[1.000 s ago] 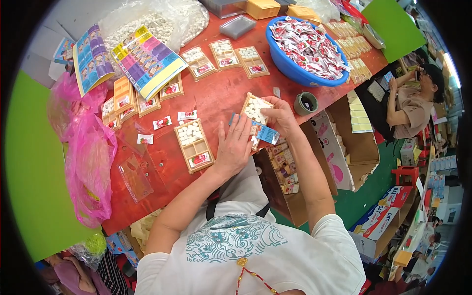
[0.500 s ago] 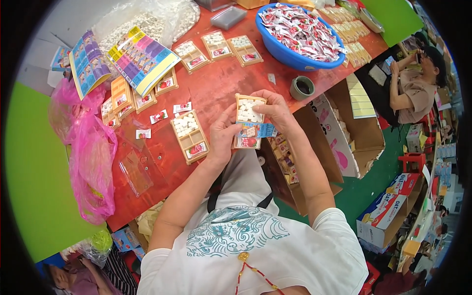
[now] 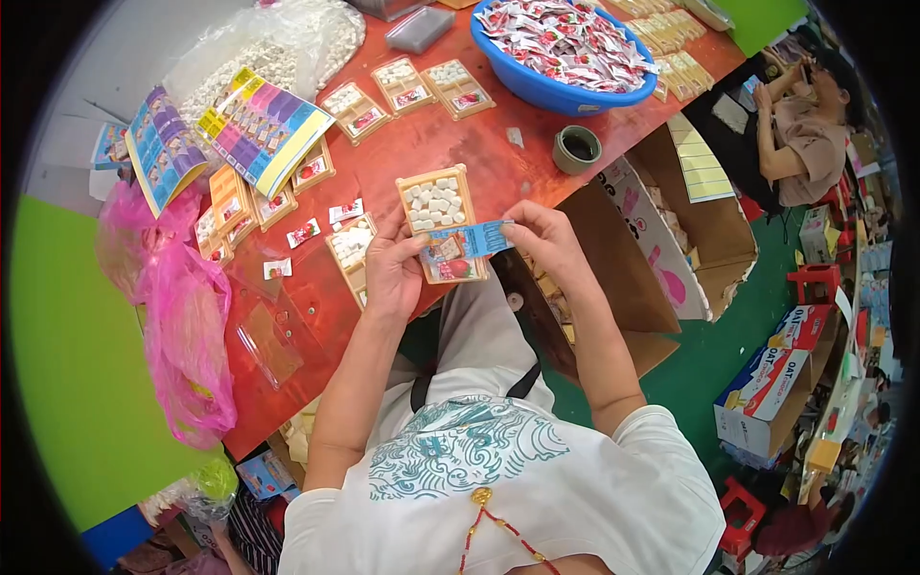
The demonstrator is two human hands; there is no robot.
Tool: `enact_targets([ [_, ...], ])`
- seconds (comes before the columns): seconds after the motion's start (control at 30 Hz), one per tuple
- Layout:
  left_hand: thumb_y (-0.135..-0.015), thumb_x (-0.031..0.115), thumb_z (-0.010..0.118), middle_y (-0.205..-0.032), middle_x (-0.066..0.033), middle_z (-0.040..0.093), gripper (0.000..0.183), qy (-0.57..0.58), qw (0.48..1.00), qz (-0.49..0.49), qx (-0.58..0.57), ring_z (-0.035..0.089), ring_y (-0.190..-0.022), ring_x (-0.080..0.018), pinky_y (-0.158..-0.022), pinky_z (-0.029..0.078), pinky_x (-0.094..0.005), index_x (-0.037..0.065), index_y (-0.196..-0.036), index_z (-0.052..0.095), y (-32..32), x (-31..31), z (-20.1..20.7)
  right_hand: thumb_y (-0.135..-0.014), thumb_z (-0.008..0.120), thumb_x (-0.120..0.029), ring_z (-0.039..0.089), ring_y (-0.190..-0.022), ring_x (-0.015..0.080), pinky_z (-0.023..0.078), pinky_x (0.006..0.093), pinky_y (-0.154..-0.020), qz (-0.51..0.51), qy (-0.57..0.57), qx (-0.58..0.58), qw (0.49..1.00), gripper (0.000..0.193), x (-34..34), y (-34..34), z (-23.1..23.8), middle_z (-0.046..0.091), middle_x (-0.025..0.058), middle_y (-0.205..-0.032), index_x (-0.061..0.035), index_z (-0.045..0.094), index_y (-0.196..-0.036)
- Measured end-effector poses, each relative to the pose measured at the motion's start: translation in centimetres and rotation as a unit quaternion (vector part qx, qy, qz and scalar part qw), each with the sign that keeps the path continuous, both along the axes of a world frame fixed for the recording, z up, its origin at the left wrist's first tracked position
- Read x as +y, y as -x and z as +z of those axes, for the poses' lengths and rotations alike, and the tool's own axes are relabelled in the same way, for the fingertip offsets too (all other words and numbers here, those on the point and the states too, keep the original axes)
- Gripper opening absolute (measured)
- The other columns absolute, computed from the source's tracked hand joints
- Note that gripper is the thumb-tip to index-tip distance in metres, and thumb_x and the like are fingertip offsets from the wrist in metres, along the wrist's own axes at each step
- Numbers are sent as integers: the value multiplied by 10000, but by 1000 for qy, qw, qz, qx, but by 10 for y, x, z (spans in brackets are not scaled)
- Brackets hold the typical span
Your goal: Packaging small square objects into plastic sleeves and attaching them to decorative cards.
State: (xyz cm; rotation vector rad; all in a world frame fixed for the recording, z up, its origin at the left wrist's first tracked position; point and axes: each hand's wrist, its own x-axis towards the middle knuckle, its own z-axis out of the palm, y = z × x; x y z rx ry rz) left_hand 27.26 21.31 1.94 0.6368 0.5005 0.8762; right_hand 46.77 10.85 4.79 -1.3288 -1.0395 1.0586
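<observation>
My left hand [image 3: 391, 273] grips the left side of a beige plastic tray [image 3: 458, 175] with a lid over it. White marshmallow-like pieces [image 3: 437, 203] fill its upper part, and a small sachet with a strawberry picture [image 3: 460, 269] shows in the lower part. Across the middle lies a blue printed label strip [image 3: 474, 241], its right end sticking out past the tray. The fingertips of my right hand [image 3: 544, 240] pinch that loose end. Just left of my left hand, another filled tray [image 3: 353, 247] rests on the red table [image 3: 422, 125], partly covered by the hand.
A blue basin [image 3: 565, 97] of sachets stands at the far side, near a dark-filled cup [image 3: 576, 149]. Filled trays [image 3: 410, 86], colour sheets [image 3: 264, 134] and a pink bag [image 3: 182, 316] lie leftward. Cardboard boxes [image 3: 613, 278] stand right. A person [image 3: 800, 134] sits beyond.
The tray has come closer and shifted left with my left hand. My right hand has left the tray's face and now draws the label's end out to the right.
</observation>
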Motion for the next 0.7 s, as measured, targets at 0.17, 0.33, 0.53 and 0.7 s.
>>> enact_targets([
  [0.17, -752, -47, 609, -1087, -135, 652, 471, 55, 966, -142, -209, 637, -1002, -295, -968, 477, -454, 23, -1215, 557, 21, 0, -8, -801, 652, -31, 528, -686, 115, 398, 254, -632, -13, -137, -132, 982, 49, -17, 29, 20, 575, 19, -745, -11, 607, -802],
  [0.33, -870, 232, 613, -762, -108, 626, 224, -28, 939, -201, -279, 637, -792, -311, -980, 415, -502, 56, -1007, 602, 20, -11, 2, -718, 704, -54, 544, -734, 264, 414, 357, -739, 21, -253, -271, 929, 118, -22, 52, 41, 574, 70, -785, -38, 621, -800],
  [0.53, -910, 244, 589, -723, -45, 606, 141, -132, 930, -189, -285, 559, -798, -225, -974, 390, -427, 107, -899, 559, 16, -28, 19, -703, 725, -64, 563, -783, 264, 419, 376, -769, 60, -277, -277, 918, 158, -22, 62, 39, 578, 64, -818, -50, 623, -823],
  [0.7, -901, 246, 604, -730, -37, 611, 155, -134, 927, -206, -282, 544, -843, -214, -939, 384, -387, 104, -885, 545, 18, -28, 17, -706, 729, -65, 566, -811, 262, 414, 385, -815, 64, -255, -262, 928, 151, -26, 66, 37, 580, 55, -823, -54, 627, -816],
])
